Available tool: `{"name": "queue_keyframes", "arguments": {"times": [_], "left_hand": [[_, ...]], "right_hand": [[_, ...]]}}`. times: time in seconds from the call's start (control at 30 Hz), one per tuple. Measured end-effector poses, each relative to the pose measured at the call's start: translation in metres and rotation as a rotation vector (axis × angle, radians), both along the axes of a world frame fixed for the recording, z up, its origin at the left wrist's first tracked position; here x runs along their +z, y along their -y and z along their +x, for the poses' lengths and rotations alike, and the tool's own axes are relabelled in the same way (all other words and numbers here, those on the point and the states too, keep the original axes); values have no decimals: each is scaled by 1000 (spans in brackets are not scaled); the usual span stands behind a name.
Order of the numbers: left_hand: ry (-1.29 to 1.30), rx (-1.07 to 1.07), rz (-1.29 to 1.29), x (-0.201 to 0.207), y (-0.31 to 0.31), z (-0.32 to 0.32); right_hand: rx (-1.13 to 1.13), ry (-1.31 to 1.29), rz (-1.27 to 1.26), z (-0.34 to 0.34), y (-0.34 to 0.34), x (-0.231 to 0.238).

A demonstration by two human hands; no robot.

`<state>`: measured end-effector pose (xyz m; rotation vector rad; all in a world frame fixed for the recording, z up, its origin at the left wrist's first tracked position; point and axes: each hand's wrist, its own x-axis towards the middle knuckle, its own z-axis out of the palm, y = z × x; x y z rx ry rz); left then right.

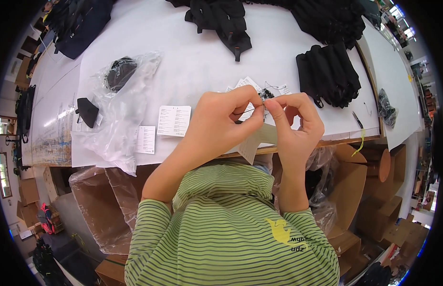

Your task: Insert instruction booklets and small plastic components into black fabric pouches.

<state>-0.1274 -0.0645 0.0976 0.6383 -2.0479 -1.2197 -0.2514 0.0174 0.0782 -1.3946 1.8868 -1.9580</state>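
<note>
My left hand and my right hand meet above the table's near edge, thumbs and forefingers pinched together. Between them runs a thin dark string, which both hands hold. Below the fingers hangs a greyish card tag, apparently on that string, though the fingers hide where it joins. Just beyond my fingertips lies a small tangle of black strings on white printed cards. More printed cards rest left of my left hand.
Clear plastic bags with black pieces inside or beside them cover the left side of the white-topped table. Folded black fabric items are stacked at right, near a small pointed tool with a yellow cord. Cardboard boxes stand below the edge.
</note>
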Motion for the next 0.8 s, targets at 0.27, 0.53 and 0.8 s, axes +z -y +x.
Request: {"name": "queue_keyframes", "arguments": {"times": [0.27,0.53,0.8], "left_hand": [[28,24,-67,3,1,1],[4,30,-58,2,0,-2],[9,31,-25,1,1,-2]], "right_hand": [[30,78,91,-6,-1,-1],[98,350,69,-7,-1,-5],[122,419,46,-8,0,-9]]}}
